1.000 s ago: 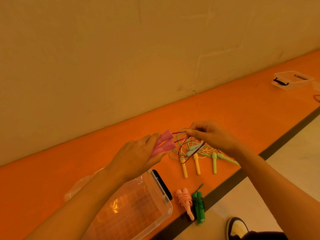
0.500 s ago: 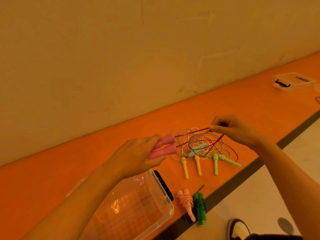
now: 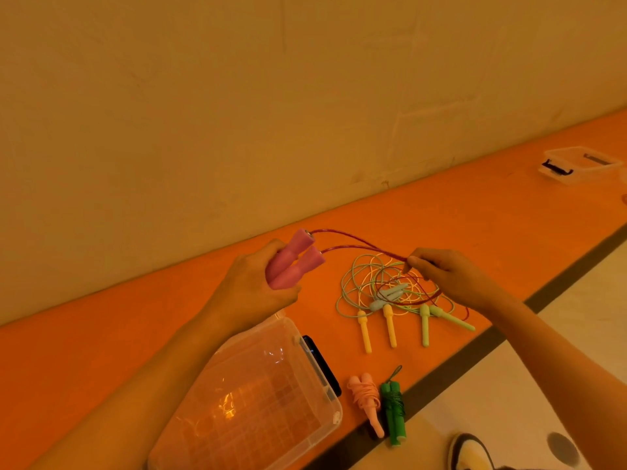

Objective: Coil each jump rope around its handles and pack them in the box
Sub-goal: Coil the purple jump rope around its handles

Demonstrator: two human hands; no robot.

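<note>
Ropes numbered six and boxes two. At the left a clear box [image 3: 258, 395] stood on the orange ledge [image 3: 101, 334]. Above it the left hand [image 3: 251, 286] gripped two pink handles [image 3: 291, 262] side by side, their cord ends tilted up toward the wall. Two strands of red cord [image 3: 359, 245] ran rightward from them. Below that span three loose ropes lay tangled on the ledge, with two yellow handles [image 3: 364, 330], two pale blue handles [image 3: 386, 296] and two light green handles [image 3: 424, 325]. Nearer the ledge's edge two coiled ropes lay side by side, a peach rope [image 3: 368, 401] and a dark green rope [image 3: 393, 412]. The right hand [image 3: 448, 273] pinched both red strands over the tangle. A second box [image 3: 576, 164] sat far right. Since a second before, the hands had drawn well apart, the cord between them had lengthened, and the pink handles pointed more steeply upward.
</note>
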